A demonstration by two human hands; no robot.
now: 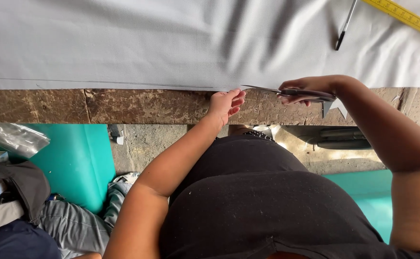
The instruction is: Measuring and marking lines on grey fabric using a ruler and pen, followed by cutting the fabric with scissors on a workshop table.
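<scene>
A sheet of light grey fabric (171, 43) covers a worn wooden table (123, 106), with a thin drawn line running near its front edge. My right hand (310, 88) grips a pair of scissors (286, 92) whose blades point left along that line at the fabric's edge. My left hand (226, 103) rests at the table's edge, fingers touching the fabric just left of the blade tips. A small cut flap of fabric (340, 108) hangs below my right hand.
A black pen (345, 24) and a yellow measuring tape (409, 17) lie on the fabric at the far right. Below the table are teal containers (80, 163), piled clothes (18, 211), a plastic bag (15, 136) and concrete floor.
</scene>
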